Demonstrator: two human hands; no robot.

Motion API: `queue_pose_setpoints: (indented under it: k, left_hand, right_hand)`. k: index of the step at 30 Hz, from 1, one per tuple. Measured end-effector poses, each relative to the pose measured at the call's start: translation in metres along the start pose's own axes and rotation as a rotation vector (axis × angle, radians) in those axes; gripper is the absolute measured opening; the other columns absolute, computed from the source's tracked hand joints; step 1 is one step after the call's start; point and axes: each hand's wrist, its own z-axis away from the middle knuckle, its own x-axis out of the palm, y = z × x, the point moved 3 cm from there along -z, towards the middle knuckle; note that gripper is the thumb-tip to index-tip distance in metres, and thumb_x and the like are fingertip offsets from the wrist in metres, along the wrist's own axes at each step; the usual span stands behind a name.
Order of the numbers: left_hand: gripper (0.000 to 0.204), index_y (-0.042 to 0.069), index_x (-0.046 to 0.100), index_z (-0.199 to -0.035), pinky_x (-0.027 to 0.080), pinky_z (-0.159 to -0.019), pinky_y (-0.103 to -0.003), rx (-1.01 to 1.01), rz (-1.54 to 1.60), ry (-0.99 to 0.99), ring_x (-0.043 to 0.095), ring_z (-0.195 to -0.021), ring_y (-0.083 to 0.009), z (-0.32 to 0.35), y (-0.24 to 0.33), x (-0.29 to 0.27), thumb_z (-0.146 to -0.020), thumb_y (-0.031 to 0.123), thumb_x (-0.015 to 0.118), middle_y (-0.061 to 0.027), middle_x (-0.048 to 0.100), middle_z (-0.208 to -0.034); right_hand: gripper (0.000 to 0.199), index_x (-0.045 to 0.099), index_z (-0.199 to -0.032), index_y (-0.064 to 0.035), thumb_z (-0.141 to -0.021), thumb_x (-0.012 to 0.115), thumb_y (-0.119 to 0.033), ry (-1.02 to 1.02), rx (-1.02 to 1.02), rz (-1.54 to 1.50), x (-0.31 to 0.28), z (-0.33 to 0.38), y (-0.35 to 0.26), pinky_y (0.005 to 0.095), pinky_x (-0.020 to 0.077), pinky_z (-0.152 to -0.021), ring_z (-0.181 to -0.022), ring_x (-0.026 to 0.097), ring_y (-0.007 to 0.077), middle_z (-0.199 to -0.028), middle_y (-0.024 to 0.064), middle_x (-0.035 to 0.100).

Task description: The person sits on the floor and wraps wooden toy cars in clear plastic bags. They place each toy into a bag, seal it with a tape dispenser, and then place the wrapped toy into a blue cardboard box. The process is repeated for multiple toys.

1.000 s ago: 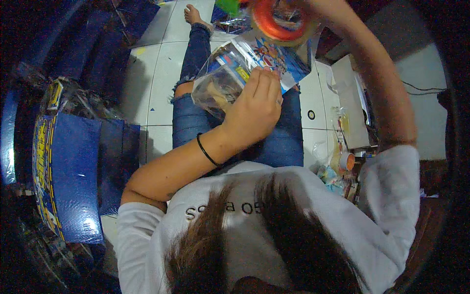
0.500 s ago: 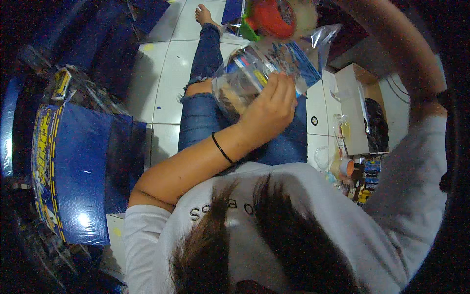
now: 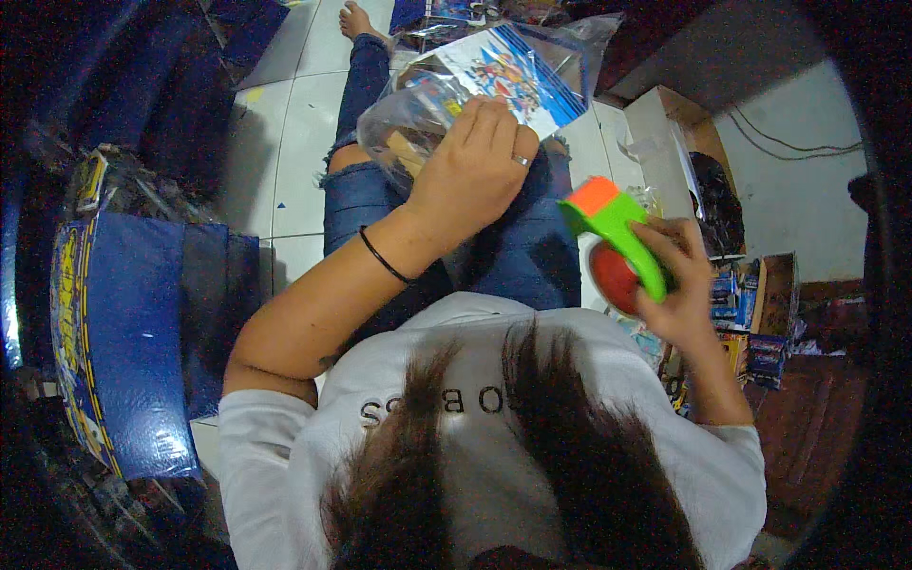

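My left hand (image 3: 470, 176), with a ring and a black wrist band, pinches a clear plastic bag (image 3: 385, 128) above my lap. Inside the bag, some tan and coloured items show through the film; what they are I cannot make out. A printed white-and-blue card (image 3: 518, 85) lies at the far side of the bag, beyond my fingers. On the right, my right hand (image 3: 682, 285) is closed round a green tape dispenser (image 3: 622, 223) with an orange front end and a red hub. The dispenser is apart from the bag and slightly blurred.
A big blue carton (image 3: 147, 342) wrapped in film stands at my left. To the right are an open cardboard box (image 3: 665, 133) with a black plastic bag (image 3: 719, 204) and several small coloured packages (image 3: 741, 351). White floor tiles (image 3: 294, 180) lie beneath my outstretched legs.
My right hand has brought the tape dispenser from the far side of the bag down to my right. The left hand still grips the bag, and the printed card now faces up.
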Motion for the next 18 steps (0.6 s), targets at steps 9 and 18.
queue_pose_setpoints:
  k: [9,18]
  left_hand:
    - [0.049,0.003,0.055,-0.129,0.004,-0.116,-0.054,0.474,-0.744,-0.630,0.027,-0.140,-0.0314,-0.007,0.007,0.044,-0.088,0.028,0.044,-0.0140,0.042,-0.144]
    - [0.087,0.016,0.045,-0.138,0.016,-0.112,-0.058,0.255,-0.279,-0.790,0.031,-0.136,-0.0374,-0.034,-0.047,0.032,-0.064,0.050,0.075,-0.0172,0.039,-0.144]
  right_hand:
    - [0.048,0.061,-0.111,-0.0025,-0.064,0.062,-0.008,-0.048,0.074,-0.248,0.101,-0.011,0.084,0.0421,0.0476,-0.086,-0.099,0.058,0.0355,-0.103,0.0176,0.059]
    - [0.050,0.056,-0.122,0.0035,-0.084,0.068,-0.027,0.611,1.098,-0.641,0.291,0.092,0.344,0.0340,0.0448,-0.088,-0.103,0.057,0.0241,-0.111,0.0146,0.061]
